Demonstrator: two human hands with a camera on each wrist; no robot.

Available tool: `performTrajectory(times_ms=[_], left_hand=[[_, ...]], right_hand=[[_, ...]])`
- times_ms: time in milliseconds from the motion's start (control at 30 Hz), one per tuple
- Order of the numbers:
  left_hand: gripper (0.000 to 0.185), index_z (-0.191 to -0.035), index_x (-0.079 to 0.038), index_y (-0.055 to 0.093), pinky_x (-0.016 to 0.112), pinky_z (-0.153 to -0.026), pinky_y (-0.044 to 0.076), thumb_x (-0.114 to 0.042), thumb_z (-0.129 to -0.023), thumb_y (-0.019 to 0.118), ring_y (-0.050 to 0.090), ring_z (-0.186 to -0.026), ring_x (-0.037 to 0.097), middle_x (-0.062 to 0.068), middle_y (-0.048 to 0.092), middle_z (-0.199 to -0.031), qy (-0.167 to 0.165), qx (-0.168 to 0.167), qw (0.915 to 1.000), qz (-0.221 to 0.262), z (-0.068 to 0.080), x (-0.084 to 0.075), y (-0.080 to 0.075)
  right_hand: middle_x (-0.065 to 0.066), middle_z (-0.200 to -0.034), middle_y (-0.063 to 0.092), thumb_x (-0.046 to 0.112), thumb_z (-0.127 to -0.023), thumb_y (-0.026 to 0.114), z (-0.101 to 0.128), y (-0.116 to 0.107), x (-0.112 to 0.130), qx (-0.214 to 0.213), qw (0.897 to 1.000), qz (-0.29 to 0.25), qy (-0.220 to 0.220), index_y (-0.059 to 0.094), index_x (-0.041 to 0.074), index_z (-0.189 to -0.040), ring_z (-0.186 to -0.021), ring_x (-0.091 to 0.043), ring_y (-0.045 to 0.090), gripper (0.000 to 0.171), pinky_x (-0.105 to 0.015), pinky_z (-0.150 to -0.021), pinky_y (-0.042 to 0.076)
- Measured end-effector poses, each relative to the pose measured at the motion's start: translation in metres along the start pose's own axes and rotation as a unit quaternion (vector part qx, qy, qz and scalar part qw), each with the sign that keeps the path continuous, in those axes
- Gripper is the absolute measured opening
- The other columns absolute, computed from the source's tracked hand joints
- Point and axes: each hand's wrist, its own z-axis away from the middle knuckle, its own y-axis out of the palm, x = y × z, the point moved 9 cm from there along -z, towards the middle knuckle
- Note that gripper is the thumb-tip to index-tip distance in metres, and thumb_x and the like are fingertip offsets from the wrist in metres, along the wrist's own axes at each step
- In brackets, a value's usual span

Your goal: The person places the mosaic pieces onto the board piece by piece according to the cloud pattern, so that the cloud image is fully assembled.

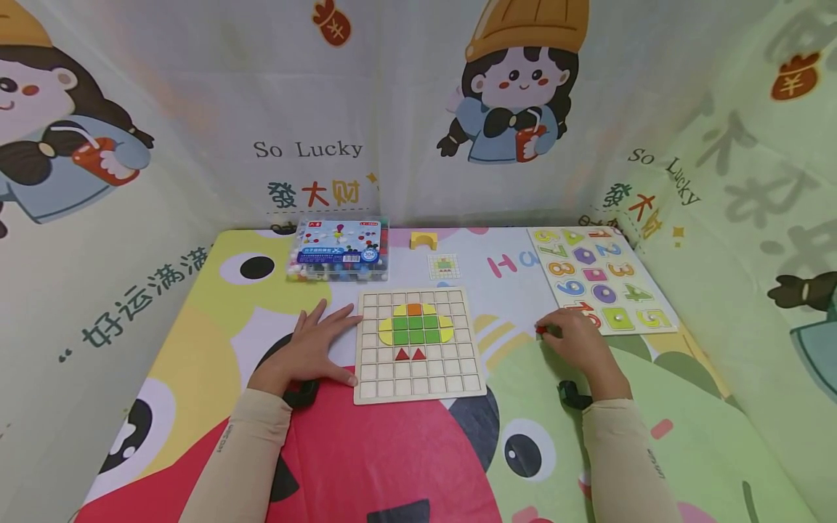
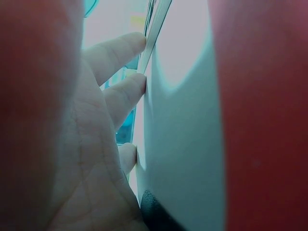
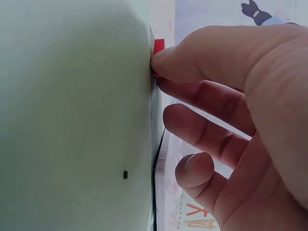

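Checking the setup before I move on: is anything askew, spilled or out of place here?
Nothing is spilled or damaged. The grid board lies slightly skewed under the left hand. One small red piece sits off the board, pinched by the right hand beside the number puzzle.

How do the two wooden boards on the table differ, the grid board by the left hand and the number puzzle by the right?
The grid board is square and mostly bare cells, with a few green, yellow, orange and red tiles; the number puzzle is longer and packed with coloured digits and shapes. The left hand rests flat against the grid board's edge; the right hand pinches a small red piece beside the number puzzle. Both lie flat on the table mat.
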Motion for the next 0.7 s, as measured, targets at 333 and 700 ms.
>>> performTrajectory(times_ms=[333,700], left_hand=[[0.117,-0.162,-0.028,0.044,0.075,-0.126,-0.007,-0.06,-0.062,0.094,-0.003,-0.164,0.048,0.006,0.026,-0.177,0.002,-0.002,1.0,0.005,0.0,0.0,0.0],[0.117,-0.163,-0.028,0.043,0.075,-0.126,-0.007,-0.06,-0.063,0.095,-0.003,-0.164,0.048,0.005,0.025,-0.177,0.005,-0.003,1.0,0.005,0.0,0.0,0.001]], right_hand=[[-0.014,-0.1,0.076,0.004,-0.092,0.075,0.0,0.002,0.0,0.011,1.0,0.013,0.024,0.079,0.004,-0.1,-0.089,-0.028,0.064,0.009,-0.05,-0.082,0.056],[-0.008,-0.102,0.076,0.012,-0.097,0.074,-0.005,0.009,0.034,0.017,1.0,-0.008,-0.017,0.08,0.008,-0.106,-0.087,-0.022,0.068,0.011,-0.046,-0.082,0.059]])
